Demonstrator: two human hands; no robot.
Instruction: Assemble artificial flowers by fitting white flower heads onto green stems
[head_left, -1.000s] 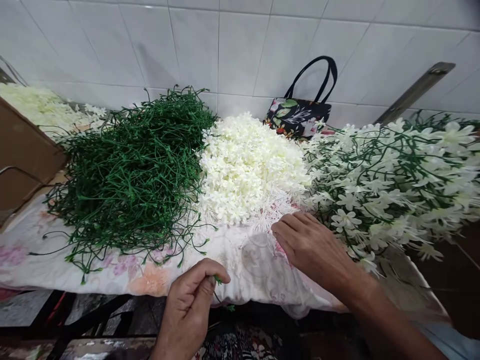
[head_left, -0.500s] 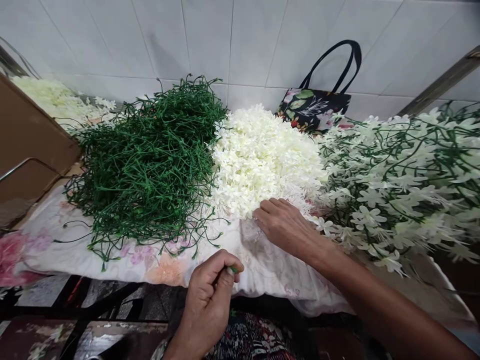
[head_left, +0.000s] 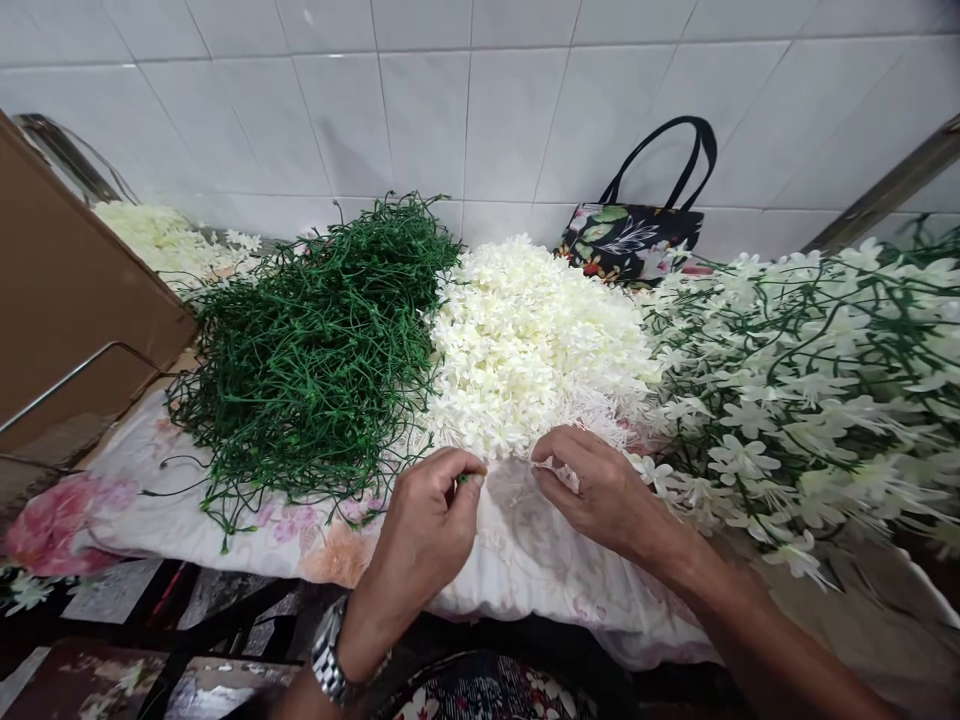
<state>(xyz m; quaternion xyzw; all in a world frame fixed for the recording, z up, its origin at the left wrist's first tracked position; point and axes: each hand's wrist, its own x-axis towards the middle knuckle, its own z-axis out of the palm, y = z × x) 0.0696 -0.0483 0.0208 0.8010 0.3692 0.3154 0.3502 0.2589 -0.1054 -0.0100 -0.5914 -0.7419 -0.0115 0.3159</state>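
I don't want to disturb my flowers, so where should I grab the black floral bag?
Probably by the top of its handle, coming from above. The handle arches up against the tiled wall, leaving an opening to hook, while the bag itself sits low behind the white flower heap, which crowds it from the front.

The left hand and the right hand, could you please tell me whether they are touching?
Apart: the head view shows pale cloth in a clear gap between the left hand and right hand.

Floral cloth [head_left: 540, 575] under green stems [head_left: 322, 350], white blossoms [head_left: 532, 350]
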